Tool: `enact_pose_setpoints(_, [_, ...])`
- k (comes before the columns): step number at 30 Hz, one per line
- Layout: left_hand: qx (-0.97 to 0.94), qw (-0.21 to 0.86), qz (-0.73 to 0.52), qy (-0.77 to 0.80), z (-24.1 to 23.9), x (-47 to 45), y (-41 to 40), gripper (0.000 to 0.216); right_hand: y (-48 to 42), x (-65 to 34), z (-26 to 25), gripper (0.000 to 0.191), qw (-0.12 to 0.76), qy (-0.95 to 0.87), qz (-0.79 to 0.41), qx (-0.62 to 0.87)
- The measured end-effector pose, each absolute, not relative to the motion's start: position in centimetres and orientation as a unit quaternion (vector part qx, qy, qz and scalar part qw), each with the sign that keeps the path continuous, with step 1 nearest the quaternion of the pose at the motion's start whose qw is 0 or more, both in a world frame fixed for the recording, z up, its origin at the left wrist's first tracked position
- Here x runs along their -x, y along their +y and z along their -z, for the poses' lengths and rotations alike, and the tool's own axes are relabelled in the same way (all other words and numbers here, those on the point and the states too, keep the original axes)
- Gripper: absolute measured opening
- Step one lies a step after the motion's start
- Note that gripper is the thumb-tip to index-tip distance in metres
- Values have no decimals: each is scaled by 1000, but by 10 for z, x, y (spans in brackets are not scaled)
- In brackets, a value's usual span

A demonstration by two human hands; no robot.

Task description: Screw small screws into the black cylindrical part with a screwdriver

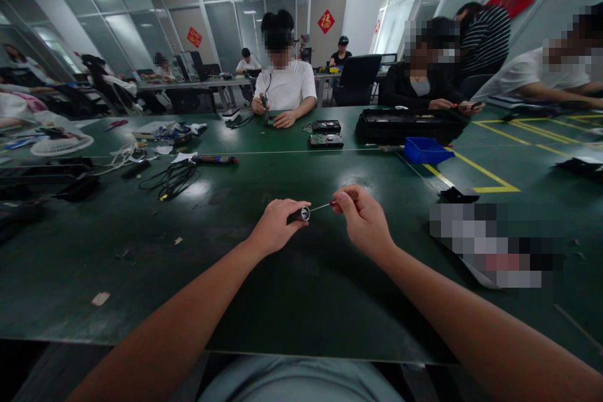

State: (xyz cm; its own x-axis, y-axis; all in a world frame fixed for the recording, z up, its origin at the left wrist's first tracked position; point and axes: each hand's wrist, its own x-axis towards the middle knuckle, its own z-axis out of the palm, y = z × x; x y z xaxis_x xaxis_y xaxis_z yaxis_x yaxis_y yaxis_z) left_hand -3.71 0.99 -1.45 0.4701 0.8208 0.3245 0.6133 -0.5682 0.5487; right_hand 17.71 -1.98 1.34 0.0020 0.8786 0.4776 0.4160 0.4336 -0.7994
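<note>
Over the middle of the green table, my left hand point(277, 224) is closed around a short dark cylinder, which looks like a small flashlight point(298, 215). Its round, silvery end faces right. My right hand point(365, 221) grips a screwdriver point(321, 206) by its handle, mostly hidden by the fingers, with some red showing at the front. The thin metal shaft points left, and its tip reaches the flashlight's silvery end. Whether the tip is inside or only touching, I cannot tell.
On the green table point(226, 301), a coiled black cable point(173, 181) and a soldering-iron-like tool point(214, 159) lie left. Hard drives point(326, 140), a blue bin point(426, 151) and a long black housing point(407, 127) sit farther back. A person point(287, 85) works opposite; others sit right.
</note>
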Motion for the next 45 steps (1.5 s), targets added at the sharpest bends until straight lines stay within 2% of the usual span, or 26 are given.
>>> enact_pose_setpoints(10, [-839, 181, -258, 443, 16, 37, 10, 38, -21, -179, -20, 16, 433, -757, -107, 478])
enact_pose_setpoints(17, [-839, 188, -261, 439, 17, 38, 11, 38, -20, -182, -19, 19, 458, -735, -139, 481])
enact_pose_setpoints(30, [-841, 217, -263, 421, 18, 38, 11, 40, -19, -183, -21, 15, 417, -766, -163, 460])
enact_pose_setpoints(45, [-806, 248, -278, 460, 15, 38, 11, 34, -18, -182, -20, 16, 397, -773, -100, 486])
